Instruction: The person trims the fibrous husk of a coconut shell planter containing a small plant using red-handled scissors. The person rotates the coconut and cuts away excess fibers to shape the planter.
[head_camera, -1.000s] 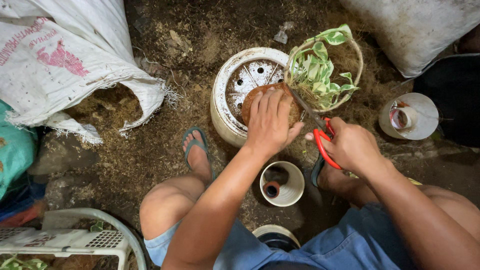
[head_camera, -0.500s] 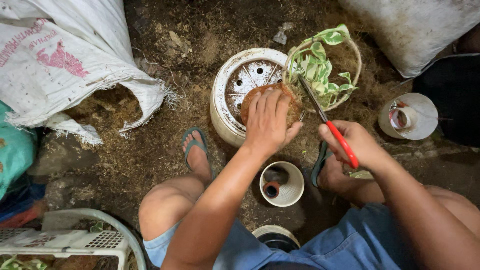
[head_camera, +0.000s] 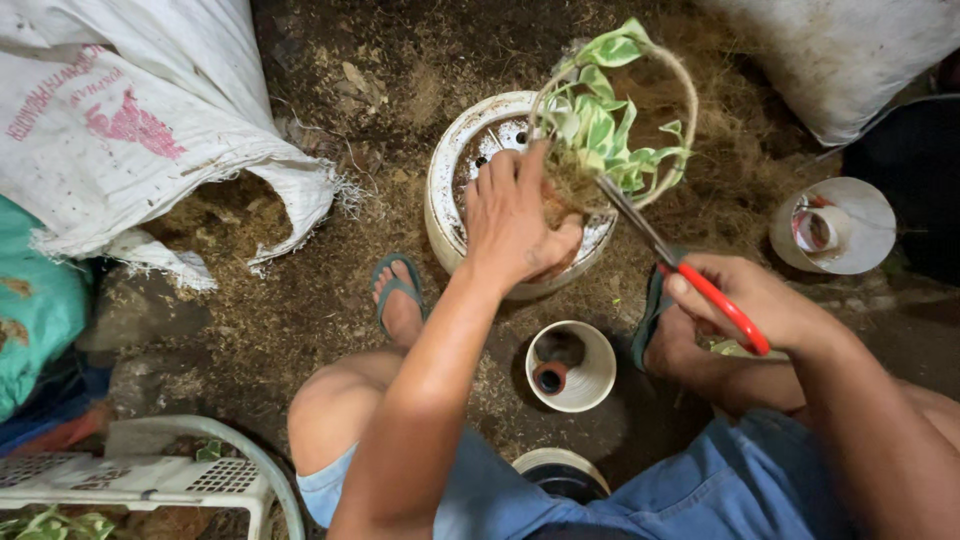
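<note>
Root ball (head_camera: 560, 200) of the variegated plant (head_camera: 600, 130) is clamped in left hand (head_camera: 515, 215) fingers over the white pot (head_camera: 445, 190); right hand (head_camera: 750, 300) fingers closed on red-handled scissors (head_camera: 690, 275), blade tips best kept clear of stems and thumb.

Garden potting spot: dirt ground (head_camera: 330, 300), soil sack (head_camera: 130, 120), pots (head_camera: 575, 370).

Plant's root ball (head_camera: 560, 205) behind hand (head_camera: 515, 215)
</note>
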